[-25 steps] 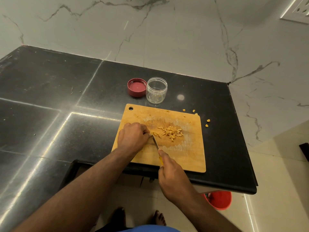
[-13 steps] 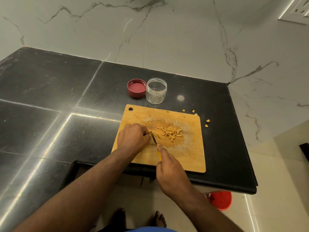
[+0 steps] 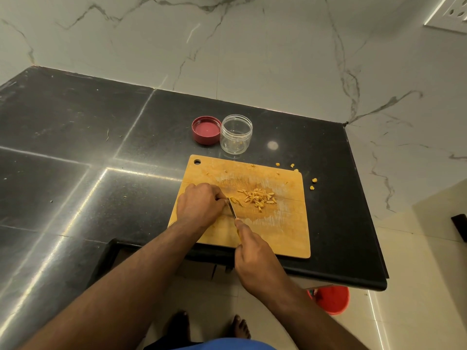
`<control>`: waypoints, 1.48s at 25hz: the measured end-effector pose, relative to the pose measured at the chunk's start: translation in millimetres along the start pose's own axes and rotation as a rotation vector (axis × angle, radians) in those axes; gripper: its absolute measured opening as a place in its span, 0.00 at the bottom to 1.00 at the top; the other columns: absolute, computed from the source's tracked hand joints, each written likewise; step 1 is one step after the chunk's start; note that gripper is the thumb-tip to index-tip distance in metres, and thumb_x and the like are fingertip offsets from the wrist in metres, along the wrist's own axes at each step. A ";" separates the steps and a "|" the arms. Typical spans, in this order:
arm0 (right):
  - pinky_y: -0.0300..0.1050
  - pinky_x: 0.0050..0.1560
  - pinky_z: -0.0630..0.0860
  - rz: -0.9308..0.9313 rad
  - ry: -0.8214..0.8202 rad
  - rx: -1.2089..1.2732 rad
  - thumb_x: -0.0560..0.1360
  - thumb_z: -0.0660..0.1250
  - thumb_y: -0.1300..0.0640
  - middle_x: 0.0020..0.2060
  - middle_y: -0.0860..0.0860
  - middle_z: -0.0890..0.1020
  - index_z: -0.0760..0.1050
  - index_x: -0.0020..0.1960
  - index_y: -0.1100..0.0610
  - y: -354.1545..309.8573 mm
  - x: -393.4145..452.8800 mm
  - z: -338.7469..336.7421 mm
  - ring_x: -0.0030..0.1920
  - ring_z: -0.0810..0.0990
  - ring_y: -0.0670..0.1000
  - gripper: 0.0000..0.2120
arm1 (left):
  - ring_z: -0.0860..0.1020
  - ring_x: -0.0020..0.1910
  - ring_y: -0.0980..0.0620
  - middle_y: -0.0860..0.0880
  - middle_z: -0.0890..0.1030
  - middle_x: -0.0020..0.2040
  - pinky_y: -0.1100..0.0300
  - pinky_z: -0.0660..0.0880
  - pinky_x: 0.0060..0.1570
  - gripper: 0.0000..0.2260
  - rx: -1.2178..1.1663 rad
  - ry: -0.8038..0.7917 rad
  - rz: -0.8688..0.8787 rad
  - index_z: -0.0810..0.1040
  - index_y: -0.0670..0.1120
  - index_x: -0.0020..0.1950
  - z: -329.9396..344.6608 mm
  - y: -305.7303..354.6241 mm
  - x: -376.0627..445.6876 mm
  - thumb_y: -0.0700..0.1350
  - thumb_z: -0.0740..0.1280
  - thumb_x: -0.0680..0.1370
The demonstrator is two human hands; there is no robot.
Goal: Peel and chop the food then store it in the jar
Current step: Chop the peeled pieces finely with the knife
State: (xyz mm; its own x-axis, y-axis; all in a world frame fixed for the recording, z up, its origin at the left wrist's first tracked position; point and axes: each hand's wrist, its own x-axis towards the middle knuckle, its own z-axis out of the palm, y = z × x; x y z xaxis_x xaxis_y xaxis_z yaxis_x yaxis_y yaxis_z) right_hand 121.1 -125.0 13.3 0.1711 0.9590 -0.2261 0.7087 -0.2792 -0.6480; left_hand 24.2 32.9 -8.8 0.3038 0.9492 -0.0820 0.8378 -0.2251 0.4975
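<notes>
- The left hand (image 3: 201, 207) is curled closed over the uncut food, which it hides, steadying it on the board (image 3: 285, 233).
- The right hand (image 3: 255, 256) grips the knife (image 3: 232, 210), blade beside the left fingers.
- Cut pieces (image 3: 257, 198) lie near; the jar (image 3: 236, 133) waits open behind, its lid (image 3: 206, 129) beside.

One camera, worn on my head, looks forward and steeply down over the black desk (image 3: 75, 137) from close above (my bare feet (image 3: 240, 327) show at the bottom edge)

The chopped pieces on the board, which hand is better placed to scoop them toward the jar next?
Left, probably. The left hand only steadies food beside the chopped pieces, and could let go. The right hand grips the knife. The jar stands open beyond the board.
</notes>
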 end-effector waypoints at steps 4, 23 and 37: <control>0.28 0.59 0.61 0.030 0.016 0.067 0.84 0.53 0.56 0.72 0.47 0.69 0.54 0.79 0.47 7.6 -15.7 -0.8 0.61 0.65 0.37 0.25 | 0.75 0.50 0.52 0.57 0.83 0.43 0.49 0.79 0.47 0.05 0.014 -0.020 0.012 0.84 0.56 0.46 0.0 -1.6 3.2 0.52 0.69 0.76; 0.22 0.56 0.59 0.029 0.002 0.052 0.84 0.53 0.55 0.73 0.44 0.67 0.55 0.79 0.46 9.4 -33.4 -7.6 0.62 0.62 0.34 0.24 | 0.77 0.47 0.52 0.57 0.82 0.42 0.50 0.80 0.44 0.04 0.040 -0.053 -0.001 0.84 0.56 0.46 -7.4 3.5 -2.2 0.53 0.70 0.75; 0.37 0.26 0.64 0.247 0.106 0.714 0.81 0.57 0.63 0.38 0.52 0.76 0.70 0.70 0.45 17.4 -15.4 -19.3 0.26 0.67 0.42 0.21 | 0.70 0.58 0.53 0.58 0.80 0.60 0.49 0.72 0.56 0.12 -0.086 -0.047 0.199 0.82 0.62 0.59 -15.7 4.4 -21.1 0.48 0.66 0.80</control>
State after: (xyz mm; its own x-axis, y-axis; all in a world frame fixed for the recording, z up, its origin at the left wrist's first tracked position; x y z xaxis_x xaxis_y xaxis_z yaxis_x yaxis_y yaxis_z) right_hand 144.0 -143.8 19.5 0.3577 0.8539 -0.3780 0.0329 -0.4160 -0.9088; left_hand 14.3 15.4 8.6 0.4816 0.8763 -0.0145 0.7182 -0.3851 0.5796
